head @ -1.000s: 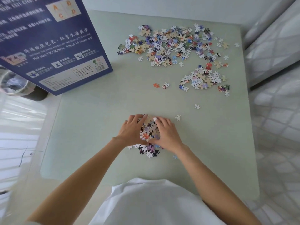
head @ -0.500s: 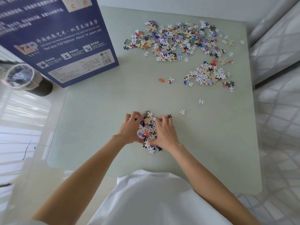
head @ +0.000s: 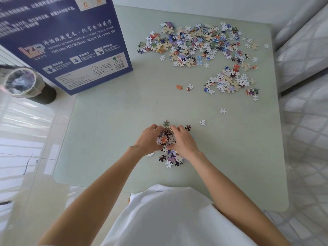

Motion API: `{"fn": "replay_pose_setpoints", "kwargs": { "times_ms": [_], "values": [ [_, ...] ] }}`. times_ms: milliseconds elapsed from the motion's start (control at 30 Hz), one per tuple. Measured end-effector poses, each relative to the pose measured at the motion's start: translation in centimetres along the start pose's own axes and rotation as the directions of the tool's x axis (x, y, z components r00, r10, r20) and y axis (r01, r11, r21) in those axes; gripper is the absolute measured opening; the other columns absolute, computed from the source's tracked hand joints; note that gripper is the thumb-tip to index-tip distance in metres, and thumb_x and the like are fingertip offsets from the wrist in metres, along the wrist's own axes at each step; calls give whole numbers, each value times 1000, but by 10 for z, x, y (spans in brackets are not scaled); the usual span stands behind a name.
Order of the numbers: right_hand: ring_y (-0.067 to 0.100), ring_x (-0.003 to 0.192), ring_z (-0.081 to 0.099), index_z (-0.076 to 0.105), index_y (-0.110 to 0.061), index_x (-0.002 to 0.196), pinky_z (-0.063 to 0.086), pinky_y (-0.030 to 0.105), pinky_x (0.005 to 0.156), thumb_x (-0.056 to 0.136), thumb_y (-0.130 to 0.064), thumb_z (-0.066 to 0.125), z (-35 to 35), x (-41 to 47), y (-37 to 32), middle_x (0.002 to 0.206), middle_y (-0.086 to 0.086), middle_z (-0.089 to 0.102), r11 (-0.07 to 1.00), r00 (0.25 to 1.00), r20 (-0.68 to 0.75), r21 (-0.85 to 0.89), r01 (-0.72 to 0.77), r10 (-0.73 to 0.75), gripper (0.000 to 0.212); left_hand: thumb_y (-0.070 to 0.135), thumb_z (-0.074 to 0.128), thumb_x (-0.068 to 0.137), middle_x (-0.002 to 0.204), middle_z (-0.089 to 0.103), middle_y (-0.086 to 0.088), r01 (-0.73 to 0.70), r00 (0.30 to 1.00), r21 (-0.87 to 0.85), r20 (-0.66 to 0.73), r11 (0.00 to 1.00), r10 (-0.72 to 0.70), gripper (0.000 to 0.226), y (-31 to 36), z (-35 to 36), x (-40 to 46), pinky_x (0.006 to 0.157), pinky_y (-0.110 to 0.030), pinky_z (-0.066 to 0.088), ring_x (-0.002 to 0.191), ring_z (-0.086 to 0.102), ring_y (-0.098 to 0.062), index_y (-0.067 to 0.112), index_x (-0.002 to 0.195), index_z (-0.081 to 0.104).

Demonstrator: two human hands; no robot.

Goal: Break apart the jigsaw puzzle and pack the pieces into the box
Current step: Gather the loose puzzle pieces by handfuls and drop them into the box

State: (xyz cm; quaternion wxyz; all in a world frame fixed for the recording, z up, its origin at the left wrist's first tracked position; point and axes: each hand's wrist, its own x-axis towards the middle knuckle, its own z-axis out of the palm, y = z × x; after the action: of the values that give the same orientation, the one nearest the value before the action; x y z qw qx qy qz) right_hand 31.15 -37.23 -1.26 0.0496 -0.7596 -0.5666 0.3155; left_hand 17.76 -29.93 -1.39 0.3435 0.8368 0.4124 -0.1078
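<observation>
Both hands sit knuckles-up on the pale green surface (head: 106,132), wrists angled inward so the forearms form a narrow V toward the white shirt (head: 170,215) at the near edge. Left hand (head: 148,139) has its fingers curled down and in around the left side of a small heap of pieces (head: 165,139); right hand (head: 182,141) mirrors it, fingers curled over the heap's right side, fingertips close to the left hand's beyond the heap. Between them the heap is squeezed into a raised clump, with an orange piece showing on top. A spill of loose pieces (head: 171,159) lies just nearer the body than the hands, partly under the right wrist. One dark piece (head: 187,127) lies just beyond the right hand's knuckles, and two white singles (head: 202,122) lie further out to the right.

Well beyond the hands, toward the far right of the surface, a wide scatter of pieces (head: 195,44) stretches with its long axis running left to right; a smaller cluster (head: 230,82) lies nearer, on the right. An orange piece (head: 179,87) and a neighbour lie between that cluster and the hands.

Far to the left beyond the left hand stands the blue box (head: 71,41), its printed face toward the camera, lower edge running diagonally. A dark bin with a clear liner (head: 26,84) stands on the floor to its left
</observation>
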Motion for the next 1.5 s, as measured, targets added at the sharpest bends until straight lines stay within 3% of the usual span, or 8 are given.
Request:
{"fn": "replay_pose_setpoints", "kwargs": {
  "times_ms": [333,500,667,833,1000,1167,1367,1500],
  "values": [
    [22,86,59,56,-16,125,42,24,69,81,-31,69,-4,-3,5,101,5,59,998,991,-115,18,64,-62,49,11,66,80,110,62,-4,-9,995,-31,-98,999,5,43,-2,-6,-2,78,-22,40,94,60,-22,19,122,59],
    [23,87,61,62,-12,118,48,29,76,84,-25,68,-8,-3,12,103,8,63,997,987,-155,63,47,-37,38,7,62,86,112,67,-7,45,985,-76,-160,996,-57,35,-9,-11,-3,87,-28,47,98,64,-23,18,119,63],
    [15,70,54,69,-8,105,42,22,68,85,-13,66,-14,-3,21,94,10,69,990,974,-224,137,41,-10,21,10,65,86,107,69,-8,145,965,-191,-190,971,-181,32,-13,-12,-5,70,-18,44,87,67,-20,15,117,64],
    [18,80,65,70,-7,104,41,18,72,84,-15,68,-24,-5,24,99,9,71,978,967,-255,204,41,13,22,18,68,84,91,72,-8,184,946,-263,-216,947,-244,24,-15,-16,-4,67,-19,47,71,64,-15,13,108,68],
    [22,83,66,71,-9,102,47,24,79,84,-16,68,-32,-10,19,101,4,71,963,958,-280,269,10,68,20,20,71,82,84,73,-3,136,935,-318,-272,938,-227,18,-10,-24,-9,71,-21,49,70,63,-11,16,99,71],
    [21,86,66,70,-7,104,46,23,80,84,-14,68,-45,-12,2,104,5,71,962,966,-249,273,-2,73,21,17,73,80,83,74,-1,3,916,-339,-378,941,-139,17,-8,-56,-28,62,-4,40,73,66,-11,14,96,74],
    [9,81,63,70,-8,103,36,-1,68,83,-16,69,-98,-3,-36,101,3,71,964,955,-290,232,130,-59,21,12,72,81,70,72,0,-316,737,-295,-675,902,38,12,1,-168,-61,66,-26,56,62,67,-4,12,93,74],
    [-1,82,65,72,-8,97,48,11,74,80,-13,72,-162,21,-97,95,-1,72,875,887,-422,338,347,-189,18,18,69,84,82,72,5,-413,479,-92,-868,906,130,15,-9,-270,-78,69,-25,57,71,69,-4,11,96,74]
  ]
}}
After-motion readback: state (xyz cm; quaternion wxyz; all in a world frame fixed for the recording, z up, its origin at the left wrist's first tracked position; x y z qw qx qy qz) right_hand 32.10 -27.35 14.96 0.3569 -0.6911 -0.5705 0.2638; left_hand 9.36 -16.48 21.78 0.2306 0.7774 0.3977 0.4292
